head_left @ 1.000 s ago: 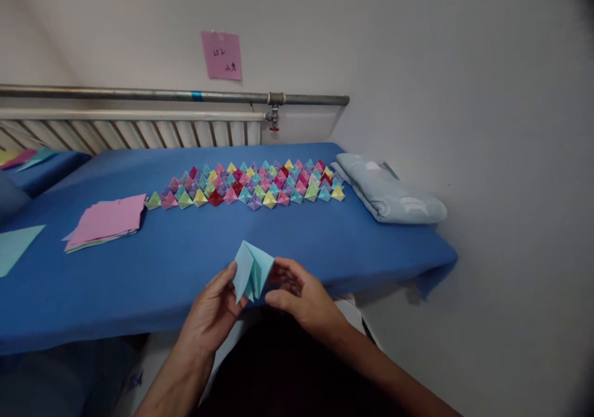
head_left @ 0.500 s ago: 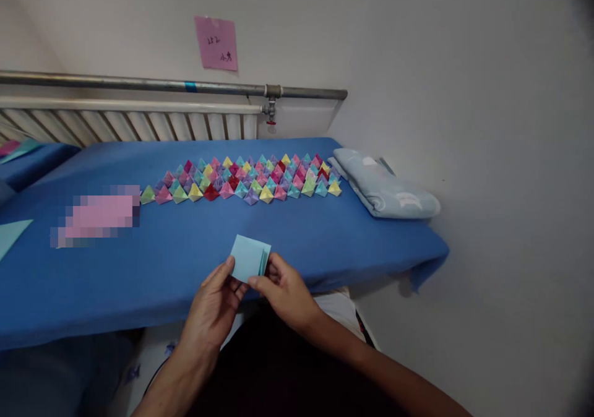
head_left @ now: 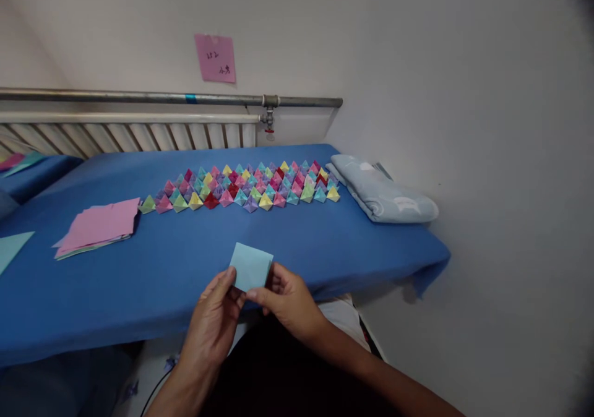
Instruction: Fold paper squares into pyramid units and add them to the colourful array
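Nearest, between and below both grips, is dark clothing (head_left: 283, 374). Left of the left forearm, a thin black cable (head_left: 155, 392) runs low down by the floor.

The left grip (head_left: 216, 315) is closed on a folded light-blue paper (head_left: 251, 267), its thumb on the left edge and its fingers beneath. The right grip (head_left: 288, 296) is closed on the same paper, its thumb at the lower edge and its fingers behind the right edge. The paper is held between the two, its flat face upward, above the front part of a blue-covered tabletop (head_left: 185, 281). To the right of the right grip, below the tabletop's edge, is a white item (head_left: 341, 318), partly hidden.

Further out, well left of the left grip, a pale blue-green sheet (head_left: 12, 249) is cut off by the view's border. Beyond and left of that grip lies a loose stack of paper (head_left: 99, 226) with pink on top. Straight beyond both grips, pointed folded pieces (head_left: 250, 202) in many colours stand in close rows. Beyond and right of the right grip rests a folded blue-grey blanket (head_left: 394, 194).

Farthest from the grips are a white radiator (head_left: 180, 135), a metal pipe (head_left: 139, 97) and a pink note (head_left: 216, 58) on the wall.
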Motion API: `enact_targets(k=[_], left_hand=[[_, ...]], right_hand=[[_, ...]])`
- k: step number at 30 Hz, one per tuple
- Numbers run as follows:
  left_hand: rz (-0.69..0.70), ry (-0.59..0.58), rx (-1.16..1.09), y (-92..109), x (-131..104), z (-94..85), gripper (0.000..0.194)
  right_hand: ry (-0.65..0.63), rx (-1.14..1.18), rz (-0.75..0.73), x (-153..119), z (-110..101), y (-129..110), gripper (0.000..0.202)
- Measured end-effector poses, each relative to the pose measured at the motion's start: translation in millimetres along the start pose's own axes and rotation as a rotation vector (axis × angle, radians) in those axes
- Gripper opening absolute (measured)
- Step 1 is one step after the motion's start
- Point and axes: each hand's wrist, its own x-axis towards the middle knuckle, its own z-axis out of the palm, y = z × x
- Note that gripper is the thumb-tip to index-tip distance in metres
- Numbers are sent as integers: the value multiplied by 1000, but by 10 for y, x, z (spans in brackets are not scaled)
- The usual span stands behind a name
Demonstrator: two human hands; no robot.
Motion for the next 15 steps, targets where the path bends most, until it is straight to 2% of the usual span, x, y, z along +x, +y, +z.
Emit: enact_targets(k=[5,8,11,15], left_hand=[[21,-5,-16,16,-27,17,30],[26,-13,9,25,-37,13,29],[21,-31,77,27,-33,-5,27],[-13,47,144,23,-15,-27,30]], right_hand=[[-38,-157,-49,-34,-18,-24,15],[-43,-232,-49,-26,-61,-20,21],[-71,-228,13,4,-108,-12,28],[-95,-133,130,43,-152,14,32]])
